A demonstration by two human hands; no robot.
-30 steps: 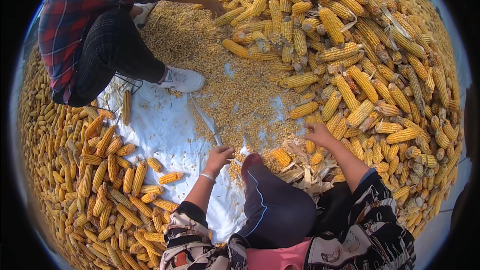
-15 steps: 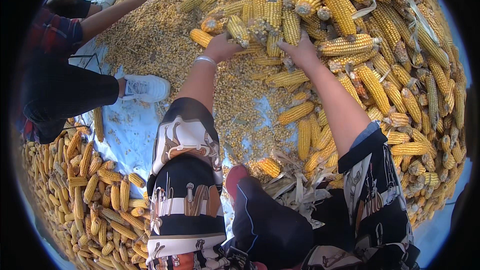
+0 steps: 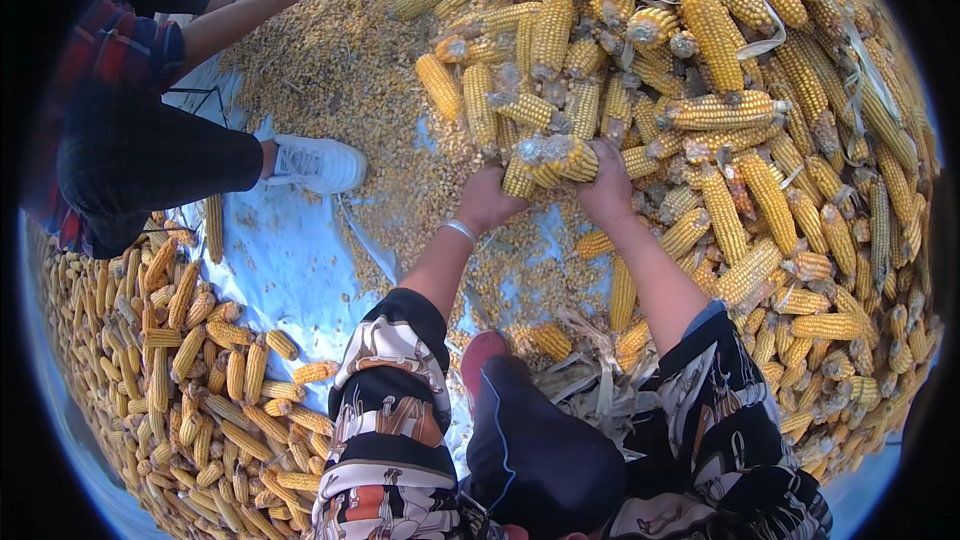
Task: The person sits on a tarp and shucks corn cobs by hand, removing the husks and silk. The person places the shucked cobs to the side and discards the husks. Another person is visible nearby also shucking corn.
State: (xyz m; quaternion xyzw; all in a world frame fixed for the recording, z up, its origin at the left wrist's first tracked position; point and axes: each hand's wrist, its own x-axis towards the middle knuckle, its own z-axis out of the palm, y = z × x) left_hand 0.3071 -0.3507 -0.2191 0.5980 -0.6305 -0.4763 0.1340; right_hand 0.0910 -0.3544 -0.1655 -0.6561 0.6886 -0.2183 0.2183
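Observation:
Several yellow corn cobs [image 3: 560, 157] are bunched between my two hands at the near edge of the big corn pile. My left hand [image 3: 490, 202], with a silver bangle at the wrist, is closed round the left end of the bunch. At its right end my right hand [image 3: 606, 185] is closed too, thumb and fingers pressed against the cobs. Part of the fingers of both hands is hidden by the corn. Just beyond, more loose cobs [image 3: 480, 105] lie on the pile, and shelled kernels [image 3: 400, 160] are spread to the left.
The corn pile [image 3: 720, 30] rises at the far right. A second heap of cobs [image 3: 215, 410] lies at the near left on a pale blue sheet [image 3: 290, 260]. Another person's white shoe [image 3: 318, 165] and bare forearm [image 3: 240, 30] are on the left. Dry husks [image 3: 600, 380] lie by my leg.
Both hands have drawn back toward me from the pile, bringing a bunch of corn cobs with them. The view has shifted slightly, and the other person's hand is lifted off the cobs.

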